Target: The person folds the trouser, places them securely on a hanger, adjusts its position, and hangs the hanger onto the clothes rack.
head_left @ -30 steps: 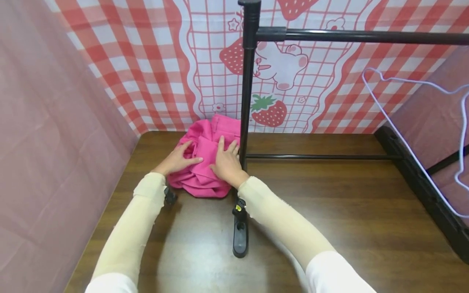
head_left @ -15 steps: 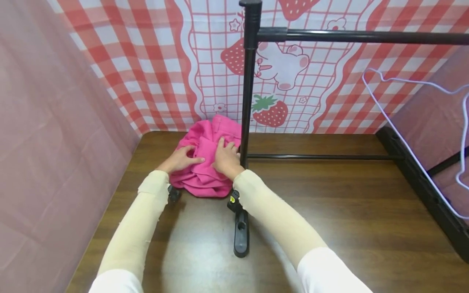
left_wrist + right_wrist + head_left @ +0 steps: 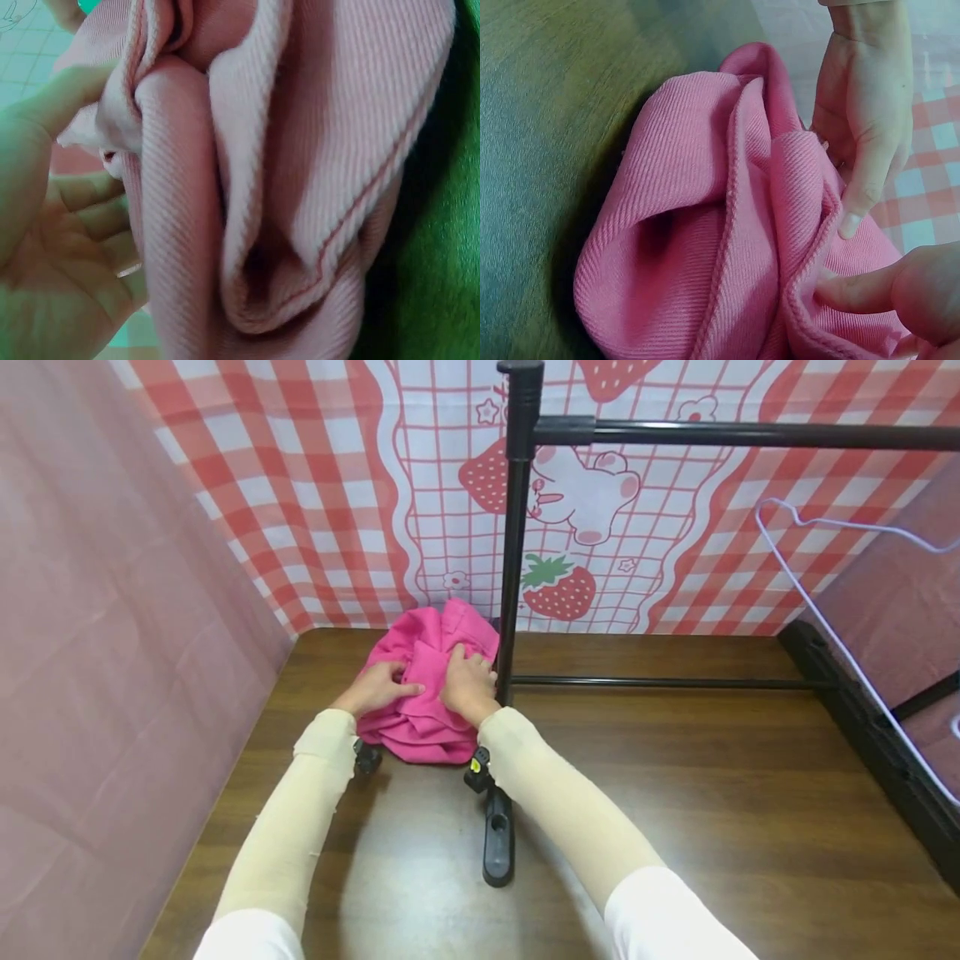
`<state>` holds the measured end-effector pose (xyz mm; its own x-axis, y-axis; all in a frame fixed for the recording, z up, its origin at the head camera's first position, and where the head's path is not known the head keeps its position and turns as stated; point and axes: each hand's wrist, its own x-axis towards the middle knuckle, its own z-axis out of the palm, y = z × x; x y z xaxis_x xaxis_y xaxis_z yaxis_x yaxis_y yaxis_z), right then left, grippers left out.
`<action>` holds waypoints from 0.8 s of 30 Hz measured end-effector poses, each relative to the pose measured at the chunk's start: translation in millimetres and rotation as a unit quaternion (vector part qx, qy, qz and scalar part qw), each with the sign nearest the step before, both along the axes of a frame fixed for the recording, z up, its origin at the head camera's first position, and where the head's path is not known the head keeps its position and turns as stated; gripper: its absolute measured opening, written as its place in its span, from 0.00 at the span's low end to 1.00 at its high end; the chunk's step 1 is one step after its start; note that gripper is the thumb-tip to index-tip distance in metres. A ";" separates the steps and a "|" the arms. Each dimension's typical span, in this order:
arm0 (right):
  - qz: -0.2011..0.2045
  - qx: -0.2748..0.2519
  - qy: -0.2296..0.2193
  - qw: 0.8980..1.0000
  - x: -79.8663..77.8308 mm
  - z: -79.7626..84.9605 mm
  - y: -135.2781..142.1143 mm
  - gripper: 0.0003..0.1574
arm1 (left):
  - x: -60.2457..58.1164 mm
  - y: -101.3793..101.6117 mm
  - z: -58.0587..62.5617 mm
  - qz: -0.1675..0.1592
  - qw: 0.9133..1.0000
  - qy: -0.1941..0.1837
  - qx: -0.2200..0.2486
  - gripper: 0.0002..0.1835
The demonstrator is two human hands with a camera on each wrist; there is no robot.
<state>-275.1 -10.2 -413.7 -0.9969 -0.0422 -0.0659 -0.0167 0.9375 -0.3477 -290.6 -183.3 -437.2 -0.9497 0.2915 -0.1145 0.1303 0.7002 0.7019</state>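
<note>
A crumpled pink garment (image 3: 427, 735) of ribbed, twill-like cloth lies heaped at the back left of the wooden table; its kind is hidden by the folds. My left hand (image 3: 378, 687) grips its left side, and in the left wrist view the thumb lies over a fold while the fingers of that hand (image 3: 67, 255) reach behind the cloth. On the other side, my right hand (image 3: 468, 687) holds the upper right part. Seen from the right wrist, the right thumb (image 3: 862, 291) presses into a stitched fold, its other fingers mostly out of sight.
A black rack post (image 3: 513, 560) rises right beside the right hand, with its foot (image 3: 498, 852) pointing toward me. From it a top bar (image 3: 750, 435) and a low bar (image 3: 660, 682) run right. A lilac hanger (image 3: 817, 610) hangs at the right. Checked cloth (image 3: 315, 510) backs the table.
Both hands stay on the garment. The right hand's spread fingers have drawn in and curl more into the cloth; the left hand has shifted slightly right. The head view has shifted a little.
</note>
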 end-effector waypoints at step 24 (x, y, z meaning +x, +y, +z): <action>0.045 -0.040 0.084 0.995 18.1 -1.4 -4.9 0.33 | 19.4 -5.4 -12.3 0.030 0.991 -0.029 0.125 0.36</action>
<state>-257.0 -15.0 -415.1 -0.9856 -0.1305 0.1076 -0.1634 0.8993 -0.4057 -271.2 -188.7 -449.5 -0.9602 0.2600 -0.1019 0.0467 0.5090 0.8595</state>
